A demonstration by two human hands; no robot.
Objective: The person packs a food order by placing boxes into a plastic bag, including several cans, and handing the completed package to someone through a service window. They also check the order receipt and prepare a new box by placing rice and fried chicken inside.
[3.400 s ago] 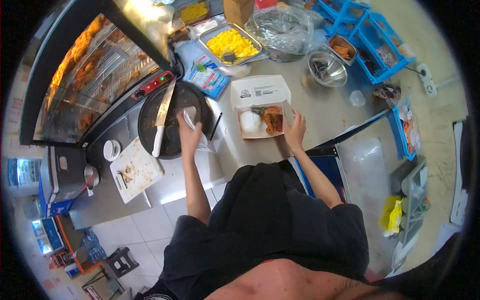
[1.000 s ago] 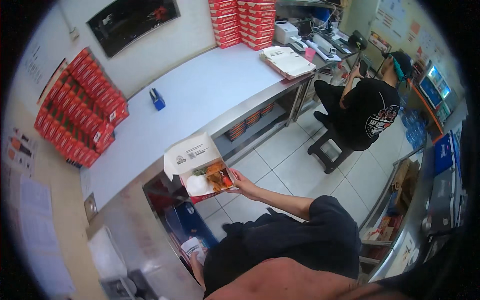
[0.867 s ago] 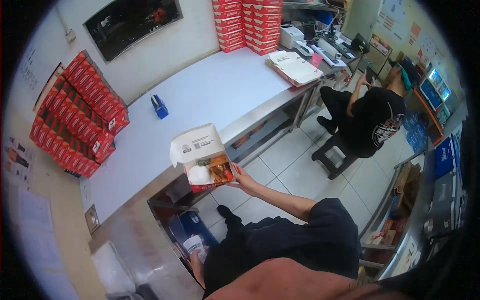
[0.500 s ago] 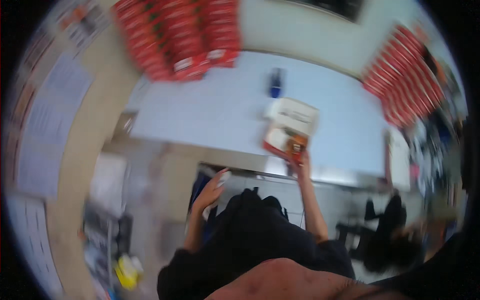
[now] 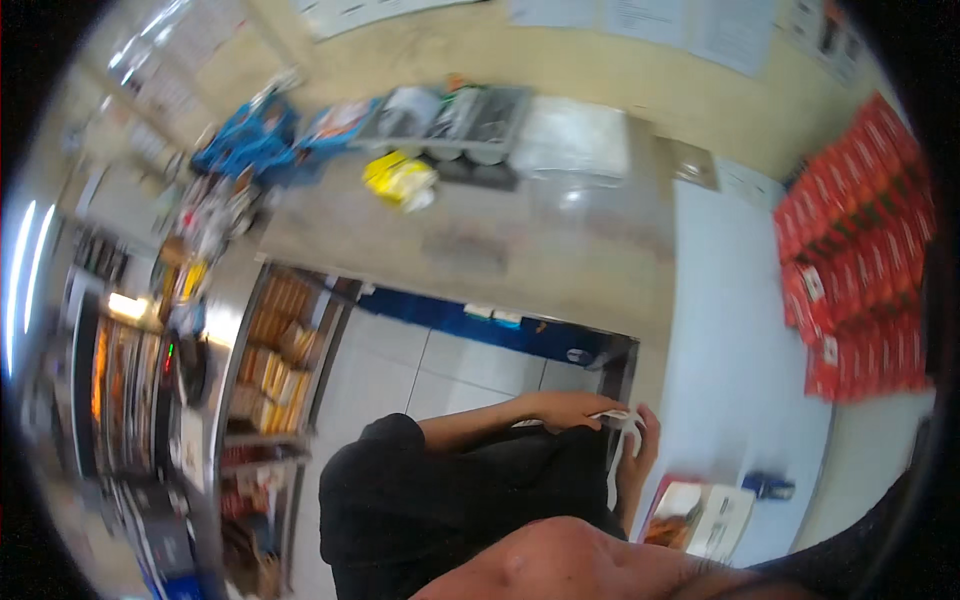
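My left hand (image 5: 568,410) reaches across to the table's edge, its fingers closed on a small white thing (image 5: 613,415), blurred and partly hidden. Close beside it my right hand (image 5: 642,445) has its fingers curled round the same white thing, or another piece of it. Just beyond the right wrist, an open carton (image 5: 722,522) lies on the white table top (image 5: 728,420), its pale lid spread out. Inside the carton is an orange-brown packet (image 5: 668,530). A small dark blue object (image 5: 768,486) stands next to the lid.
Stacked red boxes (image 5: 850,250) line the right side. Ahead stretches a steel counter (image 5: 560,240) with a grey divided bin (image 5: 490,125), a yellow bag (image 5: 400,180) and clear plastic bags (image 5: 575,140). Shelves of packages (image 5: 275,370) and a lit cabinet (image 5: 125,395) stand at left.
My view and body have turned left, toward the steel counter. My right hand has let go of the orange-brown packet, now in the carton, and has come together with my left hand.
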